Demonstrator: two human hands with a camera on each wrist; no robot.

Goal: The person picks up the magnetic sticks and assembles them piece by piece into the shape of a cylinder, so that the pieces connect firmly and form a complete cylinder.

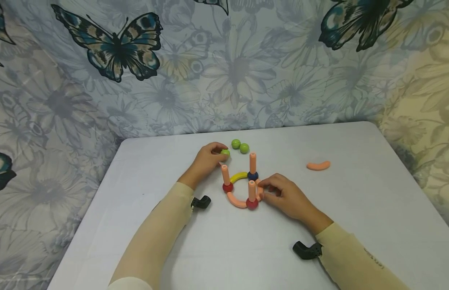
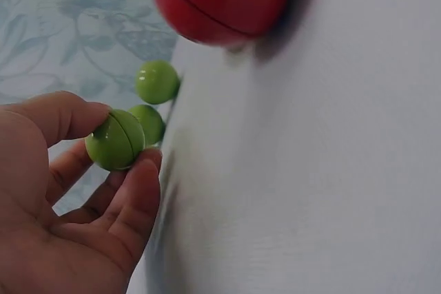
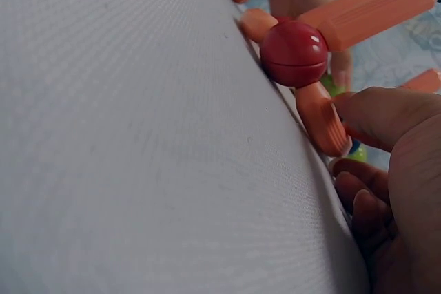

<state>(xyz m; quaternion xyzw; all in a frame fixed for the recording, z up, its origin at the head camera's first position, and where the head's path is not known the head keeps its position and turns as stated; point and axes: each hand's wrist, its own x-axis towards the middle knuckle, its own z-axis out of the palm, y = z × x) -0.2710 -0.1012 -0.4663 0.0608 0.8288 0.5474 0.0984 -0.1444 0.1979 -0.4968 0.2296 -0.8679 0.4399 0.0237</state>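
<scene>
My left hand pinches a green ball between thumb and fingertips, close behind a ring-shaped frame of magnetic balls and rods. In the ring, curved orange rods and a curved yellow rod link two red balls and a dark blue ball. A straight orange rod stands upright on each of these balls. At the ring's right side my right hand holds the curved orange rod there, thumb on one side and fingers on the other. Its far end is partly hidden by the fingers.
Two more green balls lie near the table's back edge, just past my left hand. A loose curved orange rod lies at the back right of the white table. Patterned fabric hangs behind the table.
</scene>
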